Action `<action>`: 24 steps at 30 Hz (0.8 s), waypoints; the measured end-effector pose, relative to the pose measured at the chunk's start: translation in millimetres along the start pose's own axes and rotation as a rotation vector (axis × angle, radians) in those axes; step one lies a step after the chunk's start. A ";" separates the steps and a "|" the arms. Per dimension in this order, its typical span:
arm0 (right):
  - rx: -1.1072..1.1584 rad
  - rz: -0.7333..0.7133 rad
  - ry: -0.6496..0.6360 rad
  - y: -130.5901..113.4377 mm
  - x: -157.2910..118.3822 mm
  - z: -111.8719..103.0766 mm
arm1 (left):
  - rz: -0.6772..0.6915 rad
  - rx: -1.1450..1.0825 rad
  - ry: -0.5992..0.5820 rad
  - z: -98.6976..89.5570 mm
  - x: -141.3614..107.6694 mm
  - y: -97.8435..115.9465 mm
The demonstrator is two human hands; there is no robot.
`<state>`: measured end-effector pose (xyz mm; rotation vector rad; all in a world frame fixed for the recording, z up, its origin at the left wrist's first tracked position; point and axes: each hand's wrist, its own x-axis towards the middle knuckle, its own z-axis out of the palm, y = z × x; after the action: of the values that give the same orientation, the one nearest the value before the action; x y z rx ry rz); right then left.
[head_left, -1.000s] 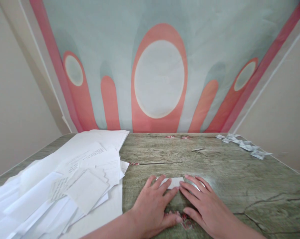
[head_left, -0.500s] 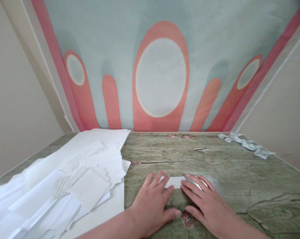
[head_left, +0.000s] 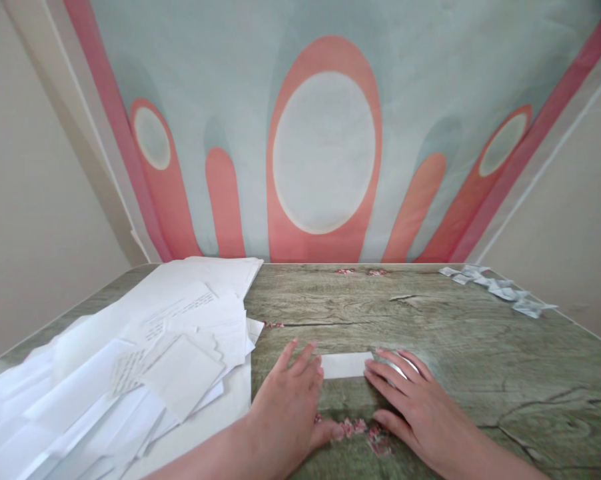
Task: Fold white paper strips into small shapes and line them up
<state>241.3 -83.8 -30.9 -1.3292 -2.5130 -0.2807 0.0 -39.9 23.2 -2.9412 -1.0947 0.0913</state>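
A small white paper strip [head_left: 346, 365] lies flat on the wood-patterned table [head_left: 330, 293] between my hands. My left hand [head_left: 289, 399] rests at the strip's left end, fingers spread and the thumb pointing right. At the other end, the fingertips of my right hand [head_left: 410, 393] touch the paper, its fingers apart and palm down. Something shiny and pale shows between and behind the right fingers; it is mostly covered, and I cannot make out what it is.
A large pile of white papers [head_left: 183, 377], some printed, covers the table's left side. Several small folded paper pieces [head_left: 503, 291] lie near the back right edge. Behind the table stands a pale blue wall covering with coral shapes [head_left: 323, 247].
My left hand has shifted to the left, uncovering more of the paper strip's left end. My right hand has hardly moved.
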 end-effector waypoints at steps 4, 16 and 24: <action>0.003 -0.008 0.002 1.7 -0.4 0.8 | 0.005 0.008 0.004 -2.6 0.3 -1.1; 0.035 0.054 -0.016 14.2 -1.2 -4.5 | 0.012 0.040 0.058 9.5 2.5 0.5; 0.241 0.242 0.002 24.6 13.5 3.1 | 0.029 0.111 0.088 13.8 5.8 0.7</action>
<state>254.1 -58.7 -28.4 -1.5070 -2.2666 0.0705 4.1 -36.9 9.1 -2.8343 -1.0020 0.0216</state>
